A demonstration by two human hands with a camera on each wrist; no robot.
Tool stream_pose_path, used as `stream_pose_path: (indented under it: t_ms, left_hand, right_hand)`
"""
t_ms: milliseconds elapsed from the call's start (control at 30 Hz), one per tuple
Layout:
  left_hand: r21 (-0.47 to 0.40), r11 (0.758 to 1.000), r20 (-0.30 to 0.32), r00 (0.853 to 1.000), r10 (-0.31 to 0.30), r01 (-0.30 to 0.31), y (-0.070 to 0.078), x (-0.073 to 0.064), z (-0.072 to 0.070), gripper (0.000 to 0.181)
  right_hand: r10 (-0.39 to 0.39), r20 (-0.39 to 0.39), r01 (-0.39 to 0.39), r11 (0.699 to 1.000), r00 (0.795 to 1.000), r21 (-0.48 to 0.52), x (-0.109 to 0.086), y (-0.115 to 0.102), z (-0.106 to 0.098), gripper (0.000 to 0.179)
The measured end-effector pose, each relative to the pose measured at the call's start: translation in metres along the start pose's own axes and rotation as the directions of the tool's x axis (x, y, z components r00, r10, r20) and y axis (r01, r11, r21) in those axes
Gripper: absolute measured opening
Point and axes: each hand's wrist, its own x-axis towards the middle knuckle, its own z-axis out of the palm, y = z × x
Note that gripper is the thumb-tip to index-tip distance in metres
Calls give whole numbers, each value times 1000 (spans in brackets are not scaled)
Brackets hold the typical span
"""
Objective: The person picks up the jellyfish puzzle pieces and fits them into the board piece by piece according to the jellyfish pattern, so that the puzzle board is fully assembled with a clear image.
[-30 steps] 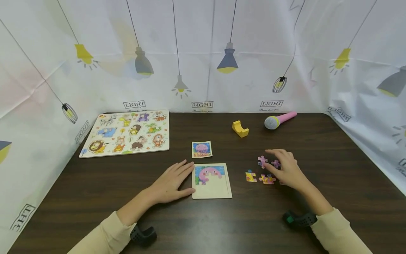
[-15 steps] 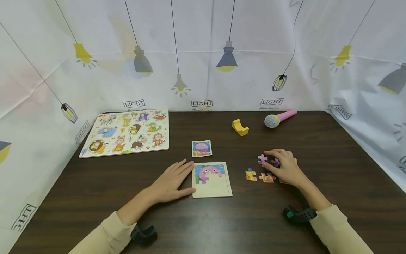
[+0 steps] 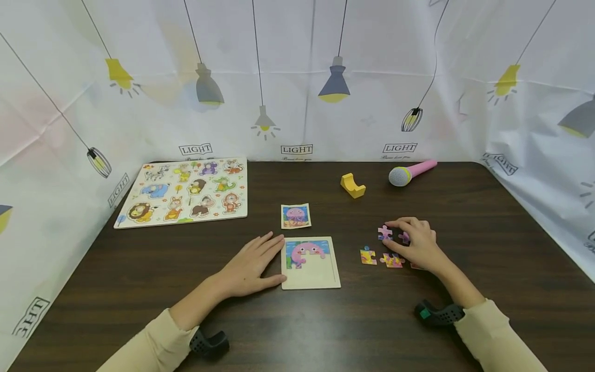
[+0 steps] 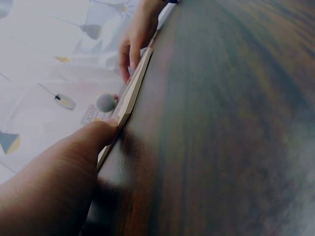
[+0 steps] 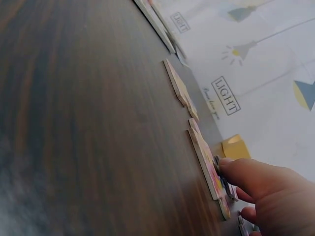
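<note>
In the head view, my left hand (image 3: 251,266) lies with its fingers spread on the table, thumb and fingertips against the left edge of a wooden puzzle board (image 3: 309,276). Pink octopus pieces (image 3: 307,250) fill the upper part of that board. My right hand (image 3: 416,245) pinches a pink jigsaw piece (image 3: 385,233) between thumb and index finger; the piece appears to be at table level. Close by lie a yellow piece (image 3: 368,256), a yellow-pink piece (image 3: 392,260) and another pink piece (image 3: 404,237). A further piece (image 3: 416,266) is mostly hidden under the right hand.
Behind the board lies a small octopus picture card (image 3: 295,216). A large animal puzzle board (image 3: 186,194) occupies the back left. A yellow curved block (image 3: 353,186) and a pink toy microphone (image 3: 411,173) lie at the back, before a printed white cloth (image 3: 297,77).
The right thumb and index fingertip have shifted slightly left and come together on the pink jigsaw piece. The left hand stays against the board. The head view has shifted a little.
</note>
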Motion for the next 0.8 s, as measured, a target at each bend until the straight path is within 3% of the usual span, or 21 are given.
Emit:
stream_pose_path:
  t_ms: [333,600,800]
  left_hand:
    - [-9,1000,18,1000,-15,15,1,1,0,80]
    - [-23,1000,19,1000,-16,16,-2,0,-5,81]
    - [-27,999,55,998,-32,33,-2,5,-11,84]
  right_hand:
    - [0,4,0,1000,1000,5,-3,-3,0,47]
    - [-45,-35,47,998,998,39,-1,-5,2,40]
    - [-36,-15,37,999,999,20,-2,-3,2,41]
